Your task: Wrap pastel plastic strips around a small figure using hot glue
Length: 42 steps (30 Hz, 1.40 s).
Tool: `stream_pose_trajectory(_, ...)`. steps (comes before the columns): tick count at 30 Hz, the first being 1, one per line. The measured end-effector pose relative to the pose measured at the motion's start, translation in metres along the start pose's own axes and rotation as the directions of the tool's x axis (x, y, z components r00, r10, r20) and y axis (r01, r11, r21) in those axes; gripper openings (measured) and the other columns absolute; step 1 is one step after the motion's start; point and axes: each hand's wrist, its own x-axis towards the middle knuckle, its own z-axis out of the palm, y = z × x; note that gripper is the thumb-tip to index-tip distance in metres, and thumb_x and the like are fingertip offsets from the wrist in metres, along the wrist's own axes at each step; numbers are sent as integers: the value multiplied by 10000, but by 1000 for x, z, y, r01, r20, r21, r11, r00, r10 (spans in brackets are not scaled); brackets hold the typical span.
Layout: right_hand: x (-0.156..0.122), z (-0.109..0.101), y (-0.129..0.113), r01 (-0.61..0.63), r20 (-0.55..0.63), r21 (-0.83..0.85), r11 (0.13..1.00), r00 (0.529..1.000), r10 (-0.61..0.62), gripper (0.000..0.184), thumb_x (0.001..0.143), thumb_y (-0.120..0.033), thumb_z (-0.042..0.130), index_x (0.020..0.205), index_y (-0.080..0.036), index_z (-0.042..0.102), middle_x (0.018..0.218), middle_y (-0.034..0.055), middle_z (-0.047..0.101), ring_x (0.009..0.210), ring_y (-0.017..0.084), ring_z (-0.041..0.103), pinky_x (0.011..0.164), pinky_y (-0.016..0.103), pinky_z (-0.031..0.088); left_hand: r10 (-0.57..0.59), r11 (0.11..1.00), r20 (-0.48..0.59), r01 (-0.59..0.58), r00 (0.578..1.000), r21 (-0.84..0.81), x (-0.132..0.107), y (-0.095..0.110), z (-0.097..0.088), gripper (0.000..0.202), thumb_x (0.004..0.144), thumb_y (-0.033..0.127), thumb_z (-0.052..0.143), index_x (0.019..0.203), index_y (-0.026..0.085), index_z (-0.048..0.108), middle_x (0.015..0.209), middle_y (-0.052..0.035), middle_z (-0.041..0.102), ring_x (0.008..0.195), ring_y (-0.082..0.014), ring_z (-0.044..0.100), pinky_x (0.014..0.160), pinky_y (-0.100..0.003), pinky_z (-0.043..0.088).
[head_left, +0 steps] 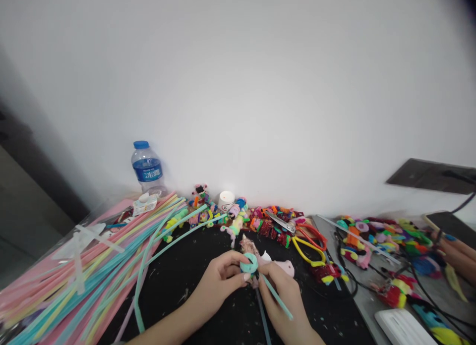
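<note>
My left hand point(215, 280) pinches a mint-green coil of pipe cleaner point(248, 263) between thumb and fingers, over the black mat point(174, 280). My right hand point(284, 298) is closed against the coil's right side. A mint-green pipe cleaner end point(277, 298) sticks out under its fingers, and a dark grey-blue strip point(263, 317) runs down between the hands. Just beyond the coil lies a pale pink piece point(285, 266), partly hidden by my right hand. Scissors point(308, 241) with red and yellow handles lie farther right.
Bundled pastel pipe cleaners point(111, 275) cover the left side. A water bottle point(148, 169) and a white tub point(226, 200) stand by the wall. Colourful pipe-cleaner figures point(236, 221) line the back. At right are a white box point(403, 327), black cables and another person's hand point(459, 253) by a phone point(455, 228).
</note>
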Motion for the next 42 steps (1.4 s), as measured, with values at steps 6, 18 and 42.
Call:
stream_pose_trajectory(6,-2,4,1,61,-47,-46,997,997,-63,191,853,-186,409,682,-204,492,606,-7,531,512,124,503,513,208,412,23,999,-1,-23,1000,37,1,-6,-1,170,671,200,718,819,178,638,822,-19,664,759,-165,602,722,-283,460)
stream_pose_trajectory(18,-4,3,4,-16,-22,-61,998,1000,14,200,859,-207,449,669,-196,512,600,-8,560,518,121,531,503,201,409,84,991,2,-84,996,100,-1,0,1,134,717,186,678,839,173,624,841,-22,643,799,-171,603,771,-290,444)
stream_pose_trajectory(42,-6,3,7,-8,-4,-104,995,1000,8,206,858,-207,448,657,-193,492,574,-20,513,492,111,486,485,198,370,38,999,11,-38,999,24,0,-1,0,141,713,159,677,845,175,630,821,-12,657,782,-161,609,736,-283,468)
